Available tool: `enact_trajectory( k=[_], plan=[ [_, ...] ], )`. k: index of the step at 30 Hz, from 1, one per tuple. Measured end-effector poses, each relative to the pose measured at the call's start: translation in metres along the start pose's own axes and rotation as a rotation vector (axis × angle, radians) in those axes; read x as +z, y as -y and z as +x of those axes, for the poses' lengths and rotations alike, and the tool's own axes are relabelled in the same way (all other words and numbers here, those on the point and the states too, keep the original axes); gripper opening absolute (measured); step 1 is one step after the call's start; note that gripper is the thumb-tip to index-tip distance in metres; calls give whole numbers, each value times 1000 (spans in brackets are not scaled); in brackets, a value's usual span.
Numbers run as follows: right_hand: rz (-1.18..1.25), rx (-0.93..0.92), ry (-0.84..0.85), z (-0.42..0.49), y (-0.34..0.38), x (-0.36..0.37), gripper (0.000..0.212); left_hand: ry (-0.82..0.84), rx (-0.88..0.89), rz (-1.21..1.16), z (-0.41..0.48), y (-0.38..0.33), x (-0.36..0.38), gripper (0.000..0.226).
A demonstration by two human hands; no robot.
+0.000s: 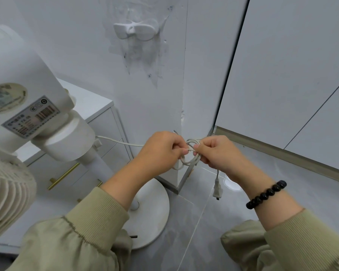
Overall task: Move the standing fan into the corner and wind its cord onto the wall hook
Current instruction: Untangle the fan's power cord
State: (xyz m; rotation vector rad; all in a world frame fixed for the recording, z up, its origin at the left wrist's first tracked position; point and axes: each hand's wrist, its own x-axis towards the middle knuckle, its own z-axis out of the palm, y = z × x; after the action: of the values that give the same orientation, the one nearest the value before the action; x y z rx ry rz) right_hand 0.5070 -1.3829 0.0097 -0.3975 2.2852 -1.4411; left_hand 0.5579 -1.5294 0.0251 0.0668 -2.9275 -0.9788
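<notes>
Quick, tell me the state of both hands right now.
Left hand: closed, pinching the coiled cord.
Right hand: closed, gripping the same coil.

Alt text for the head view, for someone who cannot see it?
The left hand and right hand pinch a small coil of the white cord, its plug dangling below. The standing fan is at frame left; the wall hook above holds nothing.

The grey floor (204, 231) carries the round white fan base (153, 212). A white drawer cabinet (98, 122) stands on the floor just left of the fan base. The wall corner (177, 184) comes down just behind it.
</notes>
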Motion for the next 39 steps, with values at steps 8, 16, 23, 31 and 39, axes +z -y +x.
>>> enact_trajectory(
  k=[8, 16, 23, 31, 39],
  plan=[
    [342, 84, 30, 3, 6, -9, 27, -326, -248, -804, 4, 6, -13, 24],
    [-76, -5, -60, -5, 7, -6, 33, 30, -10, -273, -4, -1, -15, 10],
    [148, 37, -191, -2, 7, -6, 31, -187, -195, -781, 1, 4, -12, 26],
    [468, 142, -224, 6, -1, -18, 18, 169, 132, -1061, -1, 19, -37, 13],
    [277, 8, -272, 7, 0, -25, 28, 94, 102, -282, -2, 14, -18, 20]
  ],
)
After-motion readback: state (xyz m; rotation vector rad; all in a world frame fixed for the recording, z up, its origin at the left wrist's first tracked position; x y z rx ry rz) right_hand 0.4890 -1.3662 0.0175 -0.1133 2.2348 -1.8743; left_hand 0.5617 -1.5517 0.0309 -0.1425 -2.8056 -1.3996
